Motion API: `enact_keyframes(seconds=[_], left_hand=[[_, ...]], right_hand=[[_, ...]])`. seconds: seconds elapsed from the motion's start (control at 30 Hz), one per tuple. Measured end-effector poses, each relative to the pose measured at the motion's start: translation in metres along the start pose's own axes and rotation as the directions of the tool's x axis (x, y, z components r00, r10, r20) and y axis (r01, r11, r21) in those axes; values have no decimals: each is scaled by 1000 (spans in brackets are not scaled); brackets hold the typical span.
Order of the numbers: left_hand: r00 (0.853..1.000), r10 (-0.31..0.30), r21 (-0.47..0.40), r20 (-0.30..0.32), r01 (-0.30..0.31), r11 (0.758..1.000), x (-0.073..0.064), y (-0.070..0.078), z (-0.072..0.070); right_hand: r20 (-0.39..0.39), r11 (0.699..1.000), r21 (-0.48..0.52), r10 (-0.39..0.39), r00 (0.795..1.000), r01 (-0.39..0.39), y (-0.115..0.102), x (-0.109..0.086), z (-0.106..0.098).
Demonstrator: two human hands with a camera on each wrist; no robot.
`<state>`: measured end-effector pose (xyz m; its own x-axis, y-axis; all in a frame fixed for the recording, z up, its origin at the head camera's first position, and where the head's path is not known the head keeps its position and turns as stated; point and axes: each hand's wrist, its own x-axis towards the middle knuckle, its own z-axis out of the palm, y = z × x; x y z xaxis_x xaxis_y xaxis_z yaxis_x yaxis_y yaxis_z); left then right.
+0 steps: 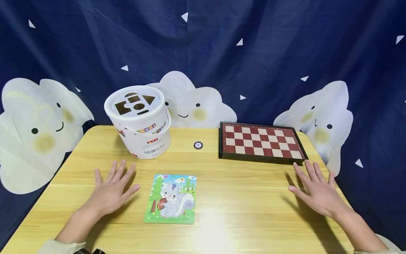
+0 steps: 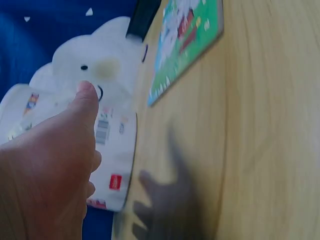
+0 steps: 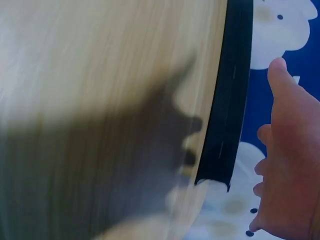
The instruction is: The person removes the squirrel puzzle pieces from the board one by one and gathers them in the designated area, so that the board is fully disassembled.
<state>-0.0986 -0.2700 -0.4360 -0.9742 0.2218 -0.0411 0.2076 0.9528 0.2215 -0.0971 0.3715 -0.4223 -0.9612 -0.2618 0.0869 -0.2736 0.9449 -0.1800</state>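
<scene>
My left hand [image 1: 111,192] is held above the table with its fingers spread, holding nothing. Right of it lies a square squirrel picture puzzle [image 1: 172,203], face up. Beyond its fingertips stands a white bucket [image 1: 149,141], its lid cut with shaped holes. In the left wrist view the hand [image 2: 60,160] overlaps the bucket [image 2: 112,160]. My right hand [image 1: 318,194], also spread and holding nothing, hovers near the front right corner of a folded checkerboard box [image 1: 260,141]. The right wrist view shows that hand [image 3: 295,155] beside the box's dark side [image 3: 227,95].
A small dark round disc [image 1: 198,145] lies between the bucket and the checkerboard. The wooden table [image 1: 241,201] ends at a navy curtain [image 1: 215,38] with white clouds and triangles. Hand shadows fall on the tabletop.
</scene>
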Motion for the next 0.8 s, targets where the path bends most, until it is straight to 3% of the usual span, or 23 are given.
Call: enact_keyframes(seconds=[0.37, 0.5, 0.67, 0.8], left_hand=[[994, 111, -17, -27, -111, 994, 7, 31, -4], [988, 147, -21, -45, -148, 989, 12, 42, 3], [981, 188, -6, -56, -189, 982, 20, 61, 20], [981, 189, -28, -49, -190, 981, 26, 77, 30]], right_hand=[[-22, 995, 39, -96, 995, 97, -32, 22, -3], [-31, 989, 60, -133, 991, 135, -46, 33, -2], [-96, 976, 65, -199, 975, 206, -69, 49, 4], [-111, 962, 143, -218, 970, 232, -91, 62, 13]])
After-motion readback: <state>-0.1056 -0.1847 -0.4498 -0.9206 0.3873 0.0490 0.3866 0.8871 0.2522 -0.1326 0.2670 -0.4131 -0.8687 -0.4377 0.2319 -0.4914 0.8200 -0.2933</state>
